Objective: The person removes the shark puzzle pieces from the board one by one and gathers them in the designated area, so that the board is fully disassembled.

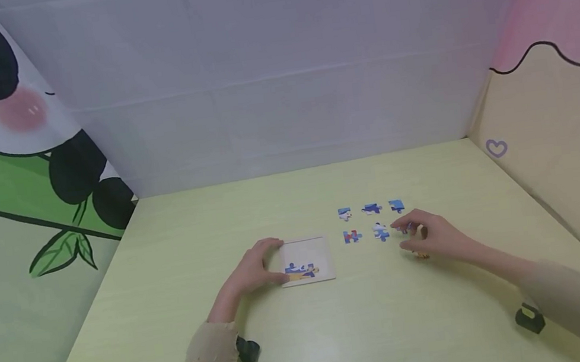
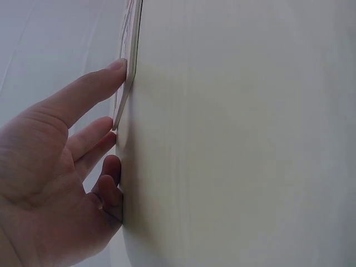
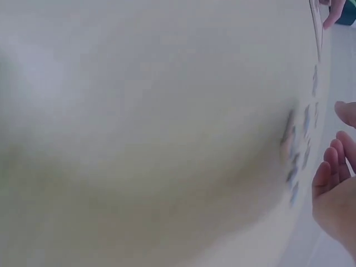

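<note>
On the table lies a square jigsaw puzzle tray [image 1: 308,250] with a pale rim; a few joined pieces [image 1: 301,271] fill its lower left part. My left hand [image 1: 253,269] holds the tray's left side, thumb at the lower corner and fingers at the upper one. In the left wrist view, the thumb [image 2: 92,89] rests on the tray's edge. My right hand [image 1: 436,237] hovers over puzzle pieces at the right, thumb and fingers apart with nothing seen between them. Beneath it, a yellowish piece [image 1: 421,255] and a blue one are partly hidden.
Loose pieces lie in rows right of the tray: a red-and-blue piece [image 1: 352,236], a blue-and-white piece [image 1: 380,231], and behind them a dark blue piece [image 1: 371,209] among others. A pale cloth wall [image 1: 282,116] stands behind the table [image 1: 371,327], with printed cloth on both sides.
</note>
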`<action>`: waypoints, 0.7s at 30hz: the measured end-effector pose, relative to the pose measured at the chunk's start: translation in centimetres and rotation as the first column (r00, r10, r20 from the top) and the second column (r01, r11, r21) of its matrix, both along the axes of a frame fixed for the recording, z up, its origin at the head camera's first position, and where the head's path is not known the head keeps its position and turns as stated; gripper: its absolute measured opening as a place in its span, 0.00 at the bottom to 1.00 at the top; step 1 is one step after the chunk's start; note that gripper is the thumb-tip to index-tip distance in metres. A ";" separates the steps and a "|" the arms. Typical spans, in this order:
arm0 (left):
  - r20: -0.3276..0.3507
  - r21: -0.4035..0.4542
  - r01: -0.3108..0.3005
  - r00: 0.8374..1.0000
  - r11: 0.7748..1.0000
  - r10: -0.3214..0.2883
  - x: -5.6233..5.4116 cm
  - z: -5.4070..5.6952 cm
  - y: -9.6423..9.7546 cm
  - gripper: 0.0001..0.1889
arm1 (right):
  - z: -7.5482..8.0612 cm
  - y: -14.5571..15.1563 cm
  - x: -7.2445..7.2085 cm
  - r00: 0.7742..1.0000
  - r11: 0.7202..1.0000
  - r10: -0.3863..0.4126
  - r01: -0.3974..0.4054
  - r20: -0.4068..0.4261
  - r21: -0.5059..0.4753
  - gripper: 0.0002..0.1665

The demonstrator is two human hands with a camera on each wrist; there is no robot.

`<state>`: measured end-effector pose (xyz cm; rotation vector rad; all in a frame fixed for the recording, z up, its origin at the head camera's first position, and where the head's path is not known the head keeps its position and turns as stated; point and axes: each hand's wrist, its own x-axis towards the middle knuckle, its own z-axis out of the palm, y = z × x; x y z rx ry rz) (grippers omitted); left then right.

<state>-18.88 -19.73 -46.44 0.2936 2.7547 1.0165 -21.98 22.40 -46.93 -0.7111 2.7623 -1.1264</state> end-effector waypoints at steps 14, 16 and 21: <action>-0.011 0.013 0.022 1.000 1.000 -0.022 0.0 -0.1 -0.2 0.41 | 1.6 -10.0 -1.5 0.975 0.974 0.222 -0.222 -0.003 -0.041 0.23; -0.012 0.012 0.024 1.000 1.000 -0.024 -0.1 -0.1 -0.2 0.41 | 1.4 -11.4 -1.7 0.967 0.967 0.254 -0.254 -0.005 -0.024 0.23; -0.005 0.025 0.019 1.000 1.000 -0.019 -0.1 -0.2 -0.2 0.41 | 0.9 -14.3 -1.7 0.952 0.952 0.306 -0.306 0.016 -0.005 0.23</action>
